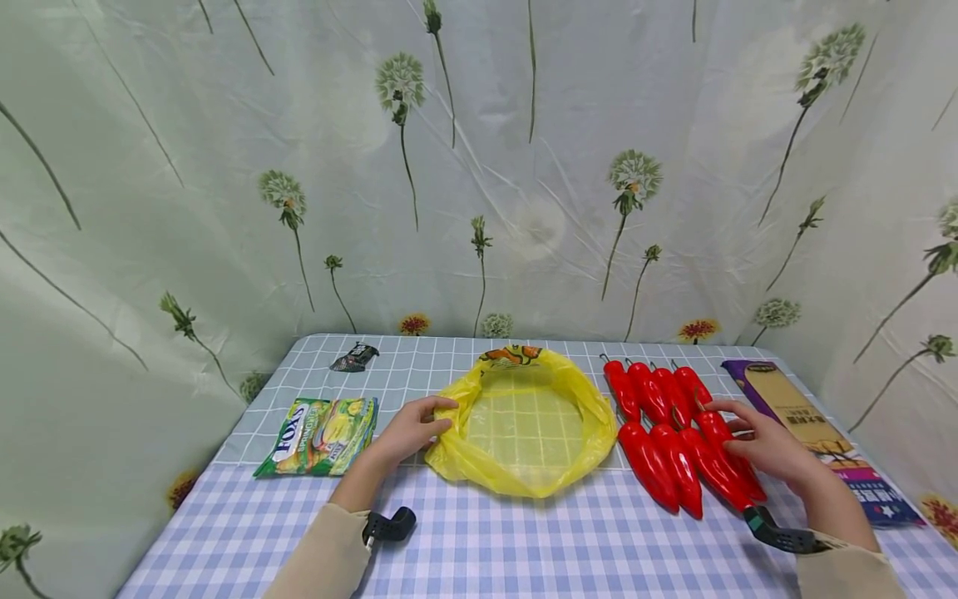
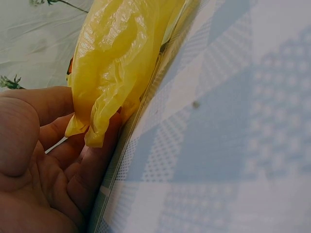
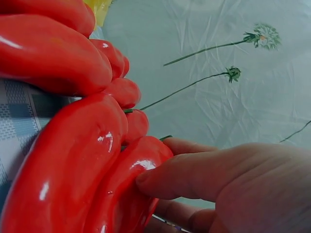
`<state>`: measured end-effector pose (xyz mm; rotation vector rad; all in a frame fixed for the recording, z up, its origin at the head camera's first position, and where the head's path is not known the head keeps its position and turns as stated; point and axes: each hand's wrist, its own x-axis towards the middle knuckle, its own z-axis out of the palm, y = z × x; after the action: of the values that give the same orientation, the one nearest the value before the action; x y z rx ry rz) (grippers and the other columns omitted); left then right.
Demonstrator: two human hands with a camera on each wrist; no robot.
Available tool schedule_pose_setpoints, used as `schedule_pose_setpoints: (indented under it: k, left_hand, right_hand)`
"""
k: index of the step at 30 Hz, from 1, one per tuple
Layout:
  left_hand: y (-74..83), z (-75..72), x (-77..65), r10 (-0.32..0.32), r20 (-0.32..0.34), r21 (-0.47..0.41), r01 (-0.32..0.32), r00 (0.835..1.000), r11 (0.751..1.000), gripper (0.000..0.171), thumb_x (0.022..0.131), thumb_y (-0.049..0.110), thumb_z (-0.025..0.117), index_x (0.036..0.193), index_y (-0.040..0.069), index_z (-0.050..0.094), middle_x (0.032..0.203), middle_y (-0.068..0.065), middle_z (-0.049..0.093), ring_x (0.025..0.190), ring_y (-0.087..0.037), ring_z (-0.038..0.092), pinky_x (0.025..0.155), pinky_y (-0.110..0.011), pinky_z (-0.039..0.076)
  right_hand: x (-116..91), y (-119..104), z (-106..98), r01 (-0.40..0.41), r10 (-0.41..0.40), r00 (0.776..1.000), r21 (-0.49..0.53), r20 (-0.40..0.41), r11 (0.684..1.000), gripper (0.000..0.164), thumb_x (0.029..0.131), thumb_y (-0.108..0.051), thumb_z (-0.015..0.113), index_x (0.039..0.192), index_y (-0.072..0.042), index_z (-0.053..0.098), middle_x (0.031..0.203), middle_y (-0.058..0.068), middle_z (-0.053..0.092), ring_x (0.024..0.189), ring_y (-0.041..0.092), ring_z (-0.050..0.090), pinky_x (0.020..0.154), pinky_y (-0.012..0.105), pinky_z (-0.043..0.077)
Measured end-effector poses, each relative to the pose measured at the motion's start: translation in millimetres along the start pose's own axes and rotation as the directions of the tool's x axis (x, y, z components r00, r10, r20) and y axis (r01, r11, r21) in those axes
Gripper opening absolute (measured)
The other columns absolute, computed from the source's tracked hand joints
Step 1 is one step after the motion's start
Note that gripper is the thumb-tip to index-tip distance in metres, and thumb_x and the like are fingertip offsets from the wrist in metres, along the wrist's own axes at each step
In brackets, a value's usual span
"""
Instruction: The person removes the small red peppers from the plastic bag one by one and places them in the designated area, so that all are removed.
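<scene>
A yellow plastic bag (image 1: 449, 453) lies on the table with its round mouth wide and facing up. My left hand (image 1: 412, 430) holds the left side of its rim. In the left wrist view, a crumpled part of the bag (image 2: 109, 82) sits between thumb and fingers. Right of the bag, several glossy red chili peppers (image 1: 647, 462) lie in two rows, green stems pointing away. My right hand (image 1: 771, 441) grips the rightmost front pepper (image 3: 129, 182), thumb on its near side. The other fingers are partly hidden behind it.
A green FOX'S candy bag (image 1: 322, 437) lies left of my left hand, with a small black wrapper (image 1: 355, 358) behind it. To the far right is a purple and gold package (image 1: 793, 408). A flower-print curtain (image 1: 524, 208) hangs behind the checked tablecloth (image 1: 479, 549).
</scene>
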<state>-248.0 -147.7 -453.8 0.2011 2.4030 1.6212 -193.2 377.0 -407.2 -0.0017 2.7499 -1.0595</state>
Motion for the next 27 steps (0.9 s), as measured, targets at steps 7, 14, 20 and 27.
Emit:
schedule_pose_setpoints:
  k: [7, 14, 20, 27]
  left_hand:
    - [-0.5, 0.8, 0.4, -0.003, 0.003, -0.007, 0.003, 1.0, 1.0, 0.031, 0.098, 0.015, 0.063, 0.129, 0.013, 0.065, 0.141, -0.011, 0.058, 0.1, -0.015, 0.061, 0.073, -0.029, 0.054]
    - [-0.9, 0.4, 0.7, 0.007, 0.003, -0.001, -0.007, 1.0, 1.0, 0.031, 0.097, 0.014, 0.063, 0.128, 0.012, 0.065, 0.14, -0.012, 0.059, 0.099, -0.015, 0.061, 0.072, -0.029, 0.054]
    - [-1.7, -1.1, 1.3, 0.015, 0.004, 0.008, -0.015, 1.0, 1.0, 0.032, 0.097, 0.016, 0.063, 0.129, 0.013, 0.065, 0.138, -0.012, 0.06, 0.097, -0.015, 0.06, 0.072, -0.029, 0.054]
    - [-5.1, -1.9, 3.1, 0.013, 0.005, 0.01, -0.013, 1.0, 1.0, 0.032, 0.098, 0.016, 0.062, 0.13, 0.013, 0.064, 0.138, -0.012, 0.06, 0.094, -0.014, 0.06, 0.07, -0.028, 0.052]
  right_hand:
    - [-2.6, 1.0, -1.2, 0.002, -0.002, 1.0, 0.007, 0.023, 1.0, 0.066, 0.092, -0.01, 0.065, 0.15, -0.002, 0.035, 0.134, 0.04, 0.047, 0.118, 0.053, 0.051, 0.08, 0.046, 0.06]
    - [-3.4, 3.0, -1.4, 0.007, -0.008, 0.999, 0.018, 0.039, 1.0, 0.067, 0.092, -0.012, 0.065, 0.151, -0.003, 0.034, 0.137, 0.039, 0.045, 0.12, 0.054, 0.05, 0.082, 0.046, 0.06]
    - [-2.4, 4.8, -2.6, 0.017, -0.018, 0.999, 0.019, 0.048, 1.0, 0.067, 0.092, -0.013, 0.066, 0.151, -0.003, 0.035, 0.136, 0.038, 0.046, 0.119, 0.052, 0.051, 0.082, 0.046, 0.06]
    - [0.7, 2.8, -3.9, 0.066, -0.066, 0.998, -0.022, 0.011, 0.998, 0.061, 0.096, -0.017, 0.063, 0.149, 0.0, 0.036, 0.134, 0.039, 0.047, 0.114, 0.051, 0.055, 0.08, 0.049, 0.06]
